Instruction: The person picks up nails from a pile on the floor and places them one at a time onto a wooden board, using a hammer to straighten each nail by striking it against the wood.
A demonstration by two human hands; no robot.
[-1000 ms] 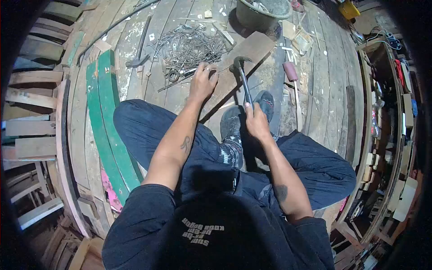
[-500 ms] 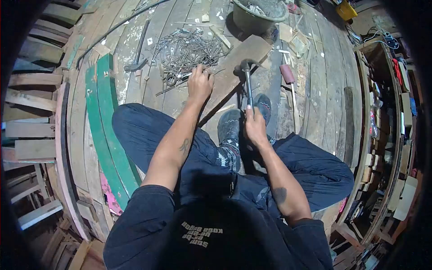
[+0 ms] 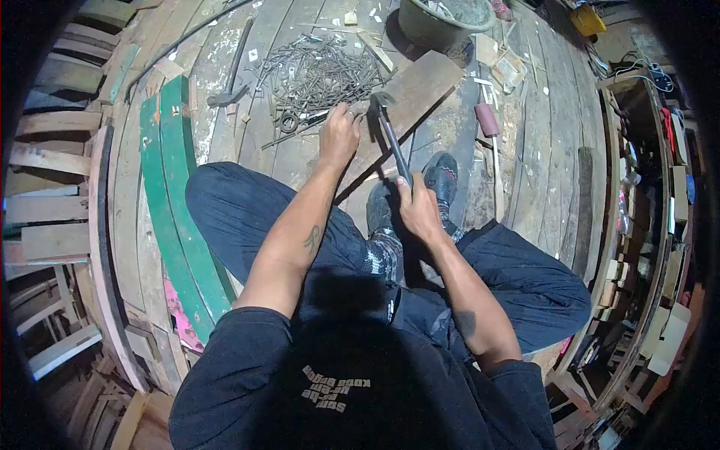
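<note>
My right hand (image 3: 420,208) is wrapped round the handle of a hammer (image 3: 392,141), whose head lies over the left edge of a wooden board (image 3: 421,88). My left hand (image 3: 340,136) rests at the board's left end, its fingers pinched close to the hammer head. A nail seems to be at its fingertips, but it is too small to make out for sure. Just beyond my left hand lies a heap of nails (image 3: 324,77), with a dark metal ring (image 3: 287,122) at its near edge.
A second hammer (image 3: 238,64) lies left of the nails. Green planks (image 3: 174,187) lie beside my left knee. A bucket (image 3: 444,26) stands beyond the board. A roller-like tool (image 3: 487,121) lies at the right, near a wooden shelf (image 3: 626,225).
The hammer has swung left and its head is now nearer my left hand. My right hand has shifted slightly left. The whole view has moved a little.
</note>
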